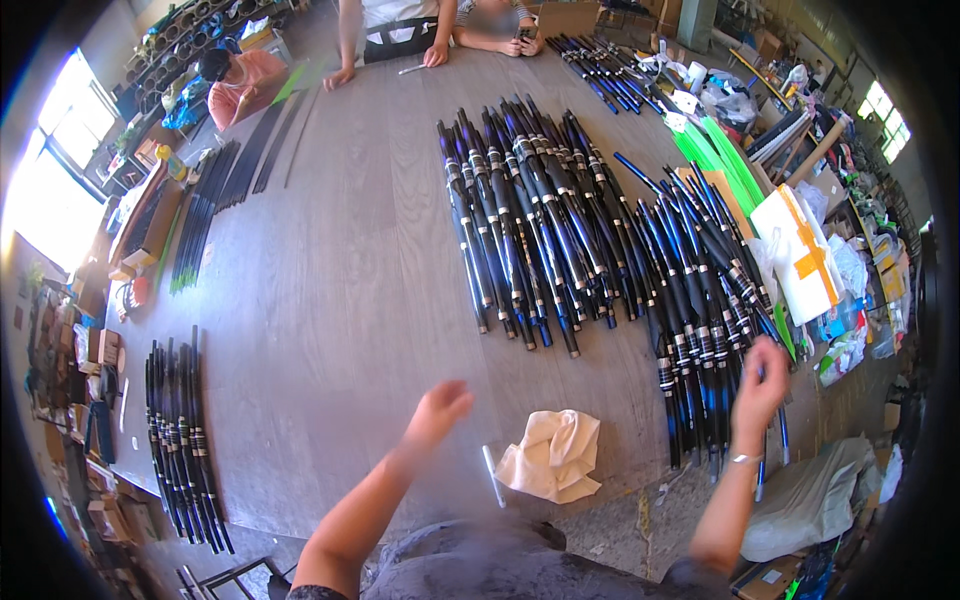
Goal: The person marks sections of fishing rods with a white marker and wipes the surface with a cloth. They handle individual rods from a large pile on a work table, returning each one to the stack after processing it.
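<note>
My right hand (762, 388) is at the right edge of a pile of dark blue and black fishing rods (705, 300), its fingers curled toward the thumb. Whatever lies between those fingers is too small to make out. Over the near middle of the table hovers my left hand (440, 408), smeared by motion and touching nothing visible; its grip is unclear. A crumpled cream cloth (552, 458) lies between my hands, beside a thin white stick (494, 476). Farther off, a larger heap of fishing rods (535, 220) covers the right middle of the table.
A smaller bundle of fishing rods (178, 440) rests at the near left. Thin black rods (212, 190) lie farther back. Along the right edge are bright green strips (715, 150) and a white package with orange tape (797, 250). People (400, 25) are at the far side.
</note>
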